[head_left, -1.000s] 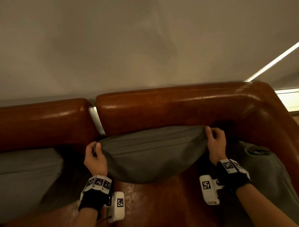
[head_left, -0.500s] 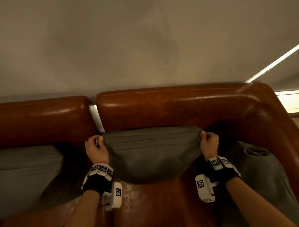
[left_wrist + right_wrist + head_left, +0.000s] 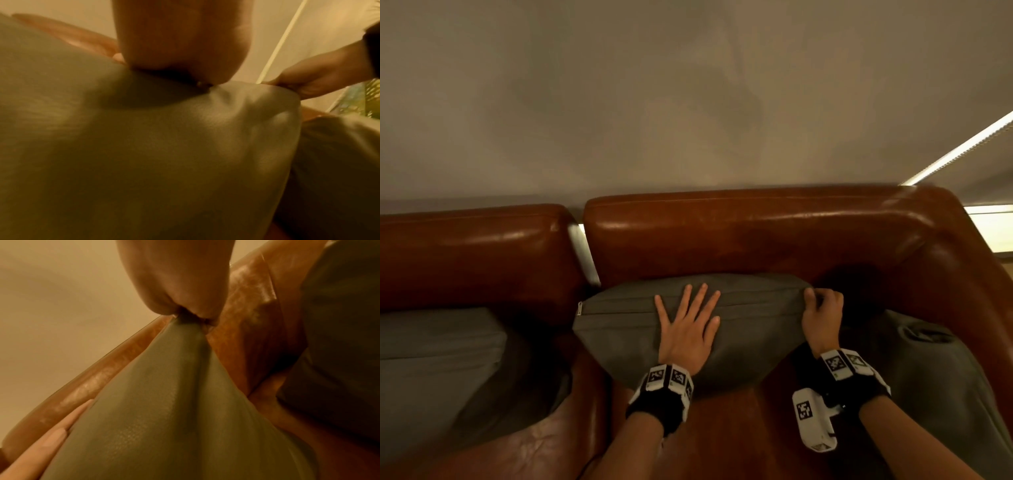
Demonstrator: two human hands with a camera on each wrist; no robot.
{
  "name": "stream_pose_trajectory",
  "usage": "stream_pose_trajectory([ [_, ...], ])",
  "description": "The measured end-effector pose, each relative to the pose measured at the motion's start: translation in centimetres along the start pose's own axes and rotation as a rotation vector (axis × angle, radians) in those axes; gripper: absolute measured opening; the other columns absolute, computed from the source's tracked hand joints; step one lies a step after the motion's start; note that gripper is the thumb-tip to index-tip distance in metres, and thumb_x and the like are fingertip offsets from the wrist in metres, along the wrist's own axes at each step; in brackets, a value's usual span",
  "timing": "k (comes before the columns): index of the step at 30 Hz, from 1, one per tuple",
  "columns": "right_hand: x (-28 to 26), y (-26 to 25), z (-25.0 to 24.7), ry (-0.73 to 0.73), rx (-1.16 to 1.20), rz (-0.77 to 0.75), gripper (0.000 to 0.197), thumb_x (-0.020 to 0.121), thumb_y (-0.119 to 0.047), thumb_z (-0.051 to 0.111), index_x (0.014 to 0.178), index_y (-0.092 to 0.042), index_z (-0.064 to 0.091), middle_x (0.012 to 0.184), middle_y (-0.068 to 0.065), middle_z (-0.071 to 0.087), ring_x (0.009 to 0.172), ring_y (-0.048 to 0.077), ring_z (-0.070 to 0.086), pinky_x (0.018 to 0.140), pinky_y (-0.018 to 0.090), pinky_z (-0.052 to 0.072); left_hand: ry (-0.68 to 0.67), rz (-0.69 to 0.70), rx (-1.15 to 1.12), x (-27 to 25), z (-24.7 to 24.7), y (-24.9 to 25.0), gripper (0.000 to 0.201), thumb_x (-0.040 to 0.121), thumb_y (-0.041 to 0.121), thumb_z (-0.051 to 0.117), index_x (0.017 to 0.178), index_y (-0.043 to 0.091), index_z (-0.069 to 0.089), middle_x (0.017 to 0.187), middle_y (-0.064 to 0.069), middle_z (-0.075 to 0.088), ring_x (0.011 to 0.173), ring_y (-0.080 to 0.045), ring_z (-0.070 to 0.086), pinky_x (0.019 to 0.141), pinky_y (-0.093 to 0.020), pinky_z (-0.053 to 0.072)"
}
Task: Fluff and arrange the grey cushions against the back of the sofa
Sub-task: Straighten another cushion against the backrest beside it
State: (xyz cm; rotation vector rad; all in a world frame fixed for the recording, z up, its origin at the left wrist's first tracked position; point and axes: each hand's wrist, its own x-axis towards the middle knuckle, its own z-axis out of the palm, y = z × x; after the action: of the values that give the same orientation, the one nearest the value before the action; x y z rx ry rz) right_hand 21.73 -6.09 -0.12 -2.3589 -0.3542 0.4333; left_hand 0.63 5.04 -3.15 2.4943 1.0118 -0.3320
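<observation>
A grey cushion (image 3: 753, 329) leans against the brown leather sofa back (image 3: 722, 240). My left hand (image 3: 688, 325) lies flat on its front face with the fingers spread and straight. My right hand (image 3: 822, 311) pinches the cushion's upper right corner. The left wrist view shows the grey cushion (image 3: 164, 154) dented under my left palm (image 3: 176, 37), with my right hand (image 3: 320, 79) at the corner. In the right wrist view my right hand (image 3: 185, 311) bunches the cushion fabric (image 3: 164, 402) at the tip.
A second grey cushion (image 3: 431, 363) lies on the seat to the left. A third grey cushion (image 3: 935, 383) slumps against the right armrest (image 3: 969, 274). A metal gap (image 3: 582, 253) divides the two sofa back sections. A plain wall (image 3: 688, 102) rises behind.
My left hand let go of the cushion's left corner and moved right onto its front face, now flat. My right hand keeps its pinch on the right corner.
</observation>
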Motion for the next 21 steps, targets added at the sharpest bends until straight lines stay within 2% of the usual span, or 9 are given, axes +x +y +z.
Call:
stream_pose_trajectory([
  [3, -1.4, -0.6, 0.9, 0.073, -0.208, 0.011, 0.037, 0.096, -0.024, 0.046, 0.119, 0.004, 0.050, 0.134, 0.023, 0.040, 0.120, 0.040, 0.043, 0.099, 0.045, 0.033, 0.013, 0.015, 0.010, -0.1, 0.7, -0.4, 0.051, 0.087, 0.056, -0.010, 0.137, 0.045, -0.018, 0.155, 0.019, -0.011, 0.145, -0.009, -0.013, 0.106, -0.062, -0.019],
  [5, -2.8, -2.5, 2.3, 0.183, -0.462, -0.207, 0.051, 0.093, -0.031, 0.048, 0.137, -0.006, 0.039, 0.149, 0.016, 0.031, 0.135, 0.036, 0.030, 0.107, 0.052, 0.018, 0.041, 0.006, 0.008, 0.1, 0.6, -0.1, 0.052, 0.085, 0.053, -0.011, 0.136, 0.044, -0.020, 0.151, 0.019, -0.018, 0.142, -0.009, -0.018, 0.106, -0.063, -0.018],
  [8, -5.5, -4.4, 6.1, -0.170, -0.624, -0.691, 0.056, 0.096, -0.041, 0.028, 0.148, -0.020, 0.023, 0.156, 0.001, 0.024, 0.145, 0.024, 0.011, 0.110, 0.056, -0.009, 0.037, -0.002, 0.074, -0.1, 0.8, -0.2, 0.056, 0.090, 0.049, 0.003, 0.145, 0.038, 0.007, 0.155, 0.015, 0.004, 0.146, -0.016, 0.002, 0.106, -0.066, -0.007],
  [10, -6.6, -3.5, 8.7, -0.417, -0.729, -0.725, 0.057, 0.096, -0.044, 0.012, 0.147, -0.023, 0.026, 0.154, -0.004, 0.030, 0.143, 0.018, 0.004, 0.109, 0.059, -0.007, 0.008, 0.009, 0.142, -0.5, 1.3, -0.4, 0.053, 0.089, 0.044, 0.022, 0.135, 0.031, 0.045, 0.149, 0.008, 0.037, 0.142, -0.021, 0.023, 0.102, -0.070, 0.010],
  [11, -6.9, -2.8, 9.3, -0.458, -0.764, -0.682, 0.057, 0.096, -0.044, 0.010, 0.146, -0.024, 0.029, 0.152, -0.006, 0.035, 0.143, 0.016, 0.008, 0.109, 0.059, -0.003, 0.010, 0.013, 0.180, -0.5, 1.6, -0.4, 0.052, 0.087, 0.042, 0.027, 0.129, 0.028, 0.053, 0.146, 0.006, 0.043, 0.139, -0.020, 0.025, 0.101, -0.071, 0.013],
  [14, -5.7, -1.7, 8.8, -0.446, -0.761, -0.672, 0.058, 0.098, -0.048, 0.010, 0.143, -0.023, 0.037, 0.148, -0.006, 0.042, 0.142, 0.018, 0.026, 0.111, 0.054, 0.004, 0.052, -0.014, 0.141, -0.5, 1.3, -0.3, 0.052, 0.088, 0.044, 0.026, 0.135, 0.032, 0.046, 0.148, 0.007, 0.040, 0.141, -0.017, 0.021, 0.106, -0.069, 0.004],
  [17, -2.5, 0.1, 5.6, -0.312, -0.687, -0.642, 0.064, 0.097, -0.053, 0.007, 0.140, -0.021, 0.042, 0.146, -0.001, 0.045, 0.141, 0.022, 0.030, 0.116, 0.045, 0.001, 0.205, -0.297, -0.022, -1.1, 0.1, -3.2, 0.055, 0.091, 0.049, 0.016, 0.144, 0.037, 0.022, 0.153, 0.005, 0.030, 0.145, -0.016, 0.016, 0.111, -0.053, -0.015],
  [19, -0.6, 1.2, 3.4, -0.238, -0.754, -0.611, 0.060, 0.098, -0.050, 0.009, 0.143, -0.023, 0.037, 0.149, -0.003, 0.040, 0.143, 0.024, 0.025, 0.116, 0.050, -0.003, 0.256, -0.508, -0.044, -2.2, 0.2, -7.1, 0.051, 0.094, 0.046, 0.016, 0.144, 0.039, 0.020, 0.156, 0.003, 0.023, 0.146, -0.019, 0.012, 0.110, -0.062, -0.011],
  [21, 0.0, 1.9, 2.3, -0.231, -0.772, -0.544, 0.056, 0.097, -0.050, 0.012, 0.147, -0.027, 0.026, 0.154, -0.006, 0.029, 0.146, 0.024, 0.014, 0.113, 0.056, -0.007, 0.154, -0.776, -0.105, -3.3, -0.1, -10.6, 0.049, 0.095, 0.048, 0.014, 0.144, 0.045, 0.009, 0.159, 0.006, 0.009, 0.147, -0.019, -0.003, 0.102, -0.076, -0.006],
])
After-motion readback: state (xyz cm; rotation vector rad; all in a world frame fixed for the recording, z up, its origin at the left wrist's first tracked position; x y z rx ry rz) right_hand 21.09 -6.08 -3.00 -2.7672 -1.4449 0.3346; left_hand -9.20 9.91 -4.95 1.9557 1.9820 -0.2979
